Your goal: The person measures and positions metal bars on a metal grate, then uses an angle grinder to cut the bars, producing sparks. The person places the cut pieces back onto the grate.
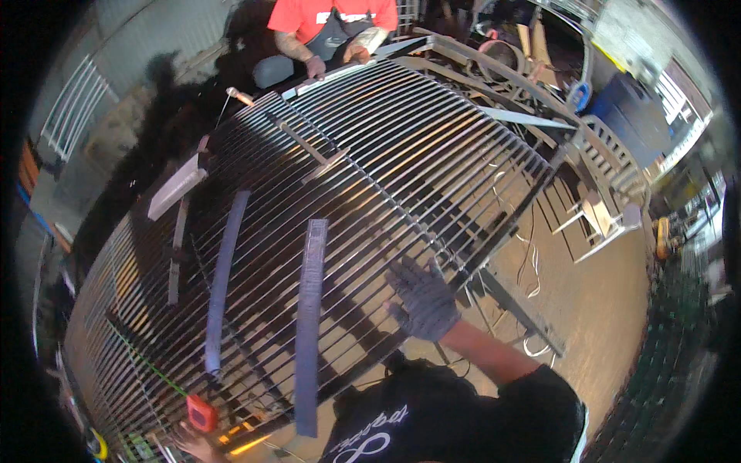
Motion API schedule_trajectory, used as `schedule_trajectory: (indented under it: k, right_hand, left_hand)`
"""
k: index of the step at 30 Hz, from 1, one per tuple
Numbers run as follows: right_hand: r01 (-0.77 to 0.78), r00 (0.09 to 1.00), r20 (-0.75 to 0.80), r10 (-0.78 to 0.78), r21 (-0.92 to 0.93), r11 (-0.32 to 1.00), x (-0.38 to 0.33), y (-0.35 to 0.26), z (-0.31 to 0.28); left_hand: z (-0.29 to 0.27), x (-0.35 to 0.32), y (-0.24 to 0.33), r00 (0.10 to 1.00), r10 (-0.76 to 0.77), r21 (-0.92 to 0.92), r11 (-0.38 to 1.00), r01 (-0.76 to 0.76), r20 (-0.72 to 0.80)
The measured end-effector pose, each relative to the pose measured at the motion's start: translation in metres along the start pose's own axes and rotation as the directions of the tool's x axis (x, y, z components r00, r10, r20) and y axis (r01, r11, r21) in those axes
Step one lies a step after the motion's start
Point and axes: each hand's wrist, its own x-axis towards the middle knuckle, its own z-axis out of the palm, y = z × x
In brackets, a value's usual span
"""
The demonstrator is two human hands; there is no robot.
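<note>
A large metal grille (363,185) of many parallel bars spreads in front of me. My right hand (424,301), in a dark grey glove, lies spread on its near right bars and holds nothing. At the lower left, my left hand (197,445) is partly cut off by the picture's edge; its fingers look stretched out by the near bars. Just beyond it sits a red tape measure (201,413), its green blade (158,373) pulled out to the far left. Two long flat metal strips (310,324) (226,285) lie across the bars between my hands.
Across the grille, a person in a red shirt (332,23) has hands at its far edge. A grey metal channel (177,187) and a T-shaped metal piece (328,163) rest on top. White cables (532,270), a white stool (602,224) and a blue barrel (629,116) are at right.
</note>
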Motion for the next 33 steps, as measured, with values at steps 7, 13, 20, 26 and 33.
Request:
schedule_trajectory:
  k: [7, 13, 20, 26, 33]
  right_hand:
    - [0.263, 0.904, -0.397, -0.161, 0.217, 0.940, -0.005, 0.019, 0.003]
    - [0.239, 0.923, -0.366, -0.122, 0.294, 0.925, -0.002, 0.025, 0.006]
    - [0.233, 0.944, -0.303, -0.130, 0.333, 0.914, -0.002, 0.027, 0.011]
    - [0.238, 0.932, -0.336, -0.131, 0.300, 0.924, -0.004, 0.027, 0.018]
    - [0.217, 0.948, -0.293, -0.124, 0.307, 0.927, -0.002, 0.027, 0.013]
  left_hand:
    - [-0.041, 0.014, 0.013, 0.587, -0.555, -0.072, 0.687, 0.723, 0.589]
    - [-0.018, -0.003, 0.001, 0.457, -0.649, 0.031, 0.595, 0.804, 0.609]
    - [-0.021, -0.005, -0.015, 0.482, -0.521, 0.256, 0.820, 0.512, 0.704]
    - [-0.026, 0.010, 0.006, 0.321, -0.725, 0.034, 0.429, 0.903, 0.609]
    - [-0.026, 0.015, 0.009, 0.363, -0.703, 0.015, 0.469, 0.883, 0.611]
